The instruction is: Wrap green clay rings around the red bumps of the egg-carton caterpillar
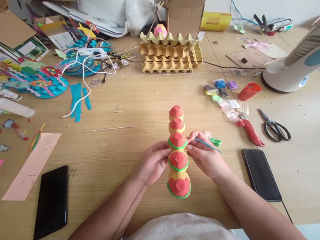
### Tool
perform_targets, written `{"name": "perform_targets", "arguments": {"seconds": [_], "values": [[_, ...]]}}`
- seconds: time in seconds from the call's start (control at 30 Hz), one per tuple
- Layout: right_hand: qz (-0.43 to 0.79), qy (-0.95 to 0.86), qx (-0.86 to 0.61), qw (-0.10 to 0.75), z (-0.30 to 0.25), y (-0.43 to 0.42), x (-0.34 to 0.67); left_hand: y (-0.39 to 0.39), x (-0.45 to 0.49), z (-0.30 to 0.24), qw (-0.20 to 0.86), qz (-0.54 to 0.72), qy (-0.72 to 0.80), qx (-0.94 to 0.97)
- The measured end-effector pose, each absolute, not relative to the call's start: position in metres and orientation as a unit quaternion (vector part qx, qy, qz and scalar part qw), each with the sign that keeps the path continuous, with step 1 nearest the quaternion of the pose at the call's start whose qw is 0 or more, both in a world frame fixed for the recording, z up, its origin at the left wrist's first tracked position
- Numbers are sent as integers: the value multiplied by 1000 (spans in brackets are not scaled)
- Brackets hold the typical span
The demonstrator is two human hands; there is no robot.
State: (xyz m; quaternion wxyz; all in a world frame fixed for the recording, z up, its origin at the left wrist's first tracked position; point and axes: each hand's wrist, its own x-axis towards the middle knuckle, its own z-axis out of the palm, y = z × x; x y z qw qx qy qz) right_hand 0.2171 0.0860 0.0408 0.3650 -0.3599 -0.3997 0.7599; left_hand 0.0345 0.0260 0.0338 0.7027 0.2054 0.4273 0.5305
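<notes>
A strip cut from an egg carton (178, 159) is held up over the table, its row of several cups running away from me. Red clay-like caps cover the cups, and the three nearest ones have a green rim. No green shows on the two farthest caps. My left hand (156, 162) pinches the strip's left side near the middle. On the other side, my right hand (205, 154) is closed, with its fingertips touching the rim of the middle cup. A thin blue stick (209, 144) lies across that hand's fingers, pointing out to the right.
Phones lie left (52, 200) and right (261, 174). Black-handled scissors (275, 126), a red-handled tool (252, 130), a red cup (249, 91) and clay packets (220, 84) are at the right. Egg cartons (171, 56) stand behind; a white fan (298, 57) is far right.
</notes>
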Motion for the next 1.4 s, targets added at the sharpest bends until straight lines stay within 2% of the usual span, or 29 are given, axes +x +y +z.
{"name": "perform_targets", "arguments": {"seconds": [0.43,0.7,0.83,1.03,1.4], "values": [[785,-384,-344,343,37,85,218,27,26,25,677,521,434,287],[755,-423,-349,360,44,81,217,24,36,38,692,538,408,255],[716,-485,-351,360,41,80,219,20,40,38,720,519,417,197],[578,-577,-379,435,44,81,232,19,41,33,725,510,432,165],[695,-570,-282,335,53,71,230,19,47,37,746,506,399,164]]}}
